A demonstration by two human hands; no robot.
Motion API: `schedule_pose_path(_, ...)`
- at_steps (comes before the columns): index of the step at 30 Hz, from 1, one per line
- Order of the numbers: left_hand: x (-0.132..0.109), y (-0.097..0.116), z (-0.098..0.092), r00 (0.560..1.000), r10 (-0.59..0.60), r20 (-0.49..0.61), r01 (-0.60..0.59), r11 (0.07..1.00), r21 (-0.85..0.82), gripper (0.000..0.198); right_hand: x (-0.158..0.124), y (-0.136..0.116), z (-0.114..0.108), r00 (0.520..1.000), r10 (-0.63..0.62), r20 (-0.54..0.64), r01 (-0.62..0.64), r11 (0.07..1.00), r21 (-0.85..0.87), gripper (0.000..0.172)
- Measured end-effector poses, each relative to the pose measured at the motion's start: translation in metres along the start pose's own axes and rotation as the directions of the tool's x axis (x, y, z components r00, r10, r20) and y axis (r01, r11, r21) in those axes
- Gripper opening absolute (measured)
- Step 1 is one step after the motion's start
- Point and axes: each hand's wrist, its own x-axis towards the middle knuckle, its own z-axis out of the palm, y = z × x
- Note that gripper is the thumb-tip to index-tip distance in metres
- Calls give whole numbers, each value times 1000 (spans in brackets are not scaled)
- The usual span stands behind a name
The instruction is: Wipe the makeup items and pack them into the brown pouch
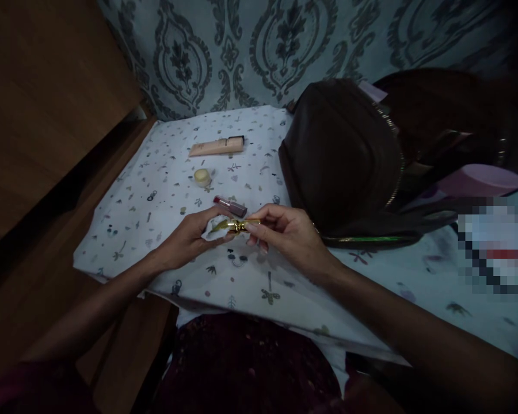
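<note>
My left hand (pixel 191 236) is closed around a crumpled white tissue (pixel 213 226) and the left end of a shiny gold-coloured cosmetic tube (pixel 233 225). The fingers of my right hand (pixel 290 234) pinch the tube's right end, so both hands hold it just above the bed-like surface. The tube's exact kind does not show. Just beyond my fingers a lipstick (pixel 232 207) with a dark red tip and greyish-mauve case lies on the cloth. Farther off sit a small round jar (pixel 202 177) with a yellowish lid and a beige squeeze tube (pixel 217 146) with a dark end.
A large dark brown leather bag (pixel 339 155) with its zip open stands at the right, a pink object (pixel 483 179) showing inside. White printed cloth (pixel 129 227) covers the surface. Wooden panels (pixel 47 75) rise at the left, and a patterned wall (pixel 233 54) runs behind.
</note>
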Motion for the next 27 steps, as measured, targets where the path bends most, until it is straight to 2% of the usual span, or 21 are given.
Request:
schedule_pose_path(2, 1, -1, 2, 995, -100, 13, 101, 977, -188, 21, 0, 1, 0, 1000, -17, -4, 17, 1000, -9, 32)
schedule_pose_path(5, -1, -7, 6, 969, -244, 48, 243, 885, -397, 28, 1, 2, 0, 999, -42, -17, 42, 999, -22, 29)
schedule_pose_path(9, -3, -10, 9, 949, -308, 71, 304, 829, -468, 32, 1, 2, 0, 998, -60, -15, 60, 998, -3, 29)
schedule_pose_path(13, -1, 1, 6, 969, -245, 28, 234, 878, -418, 26, 0, 0, 0, 1000, -19, -10, 19, 999, -39, 32)
schedule_pose_path(18, 1, 10, 4, 990, -122, -78, 96, 957, -274, 19, -1, -1, 0, 1000, 8, -2, -8, 998, -59, 35)
schedule_pose_path(24, -1, 4, 4, 992, -114, -47, 97, 958, -271, 21, 2, 3, 0, 999, -35, 15, 34, 999, 9, 35)
schedule_pose_path(26, -3, 2, 5, 992, -68, -102, 54, 990, -132, 20, 2, 3, 1, 999, -30, 13, 30, 1000, 1, 34)
schedule_pose_path(27, -4, 1, 5, 989, -10, -147, 11, 1000, 0, 20, 1, 3, 1, 1000, -25, 5, 25, 1000, -5, 33)
